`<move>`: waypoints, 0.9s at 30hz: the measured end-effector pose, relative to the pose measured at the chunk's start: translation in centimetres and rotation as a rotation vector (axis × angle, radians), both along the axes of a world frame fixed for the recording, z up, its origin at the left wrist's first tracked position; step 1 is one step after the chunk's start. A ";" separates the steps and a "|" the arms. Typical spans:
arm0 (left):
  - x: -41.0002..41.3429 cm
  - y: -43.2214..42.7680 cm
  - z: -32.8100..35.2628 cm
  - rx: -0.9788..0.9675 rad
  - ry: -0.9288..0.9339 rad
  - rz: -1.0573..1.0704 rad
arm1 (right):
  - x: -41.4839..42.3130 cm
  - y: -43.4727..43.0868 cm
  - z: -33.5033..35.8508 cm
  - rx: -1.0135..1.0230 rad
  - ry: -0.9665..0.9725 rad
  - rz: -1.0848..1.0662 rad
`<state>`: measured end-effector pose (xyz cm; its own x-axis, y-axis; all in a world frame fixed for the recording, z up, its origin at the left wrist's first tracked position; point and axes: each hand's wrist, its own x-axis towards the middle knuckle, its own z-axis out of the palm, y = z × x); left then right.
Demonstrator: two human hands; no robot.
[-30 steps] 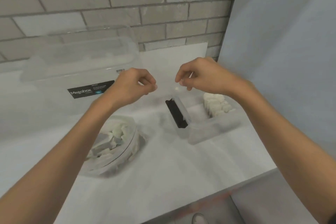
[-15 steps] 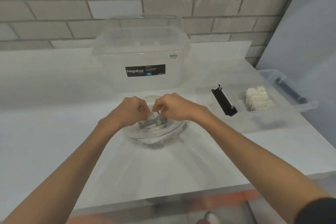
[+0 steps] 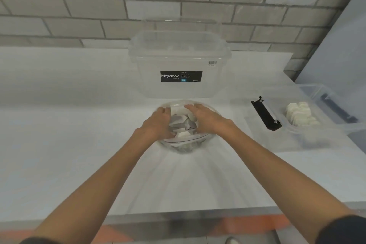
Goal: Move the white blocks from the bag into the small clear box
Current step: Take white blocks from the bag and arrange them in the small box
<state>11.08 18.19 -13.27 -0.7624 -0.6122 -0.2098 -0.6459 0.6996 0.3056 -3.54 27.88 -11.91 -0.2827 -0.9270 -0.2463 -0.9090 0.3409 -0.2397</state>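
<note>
- Bench (image 3: pixel 79 144): white surface set against a grey brick wall (image 3: pixel 99 6).
- Bag (image 3: pixel 184 144): clear plastic, resting on the bench at centre, its mouth spread open; white blocks (image 3: pixel 183 134) lie loose inside.
- Left hand (image 3: pixel 158 123): at the bag's left rim, fingers reaching into the opening; whether its grip holds a block cannot be told.
- Right hand (image 3: pixel 206 118): at the bag's right rim, fingers spread over the blocks; its grip likewise cannot be told.
- Large clear tub (image 3: pixel 178 89): just beyond the bag, lidded, black label reading "Megabox STORAGE" and a barcode sticker.
- Small clear box (image 3: pixel 297 136): at the right, open, a black latch (image 3: pixel 265 113) on its left end; a cluster of stacked blocks (image 3: pixel 299 114) sits inside.
</note>
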 end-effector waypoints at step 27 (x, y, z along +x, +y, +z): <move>-2.5 -0.6 0.0 -0.017 0.273 -0.033 | 0.7 1.9 2.9 -0.272 -0.269 -0.157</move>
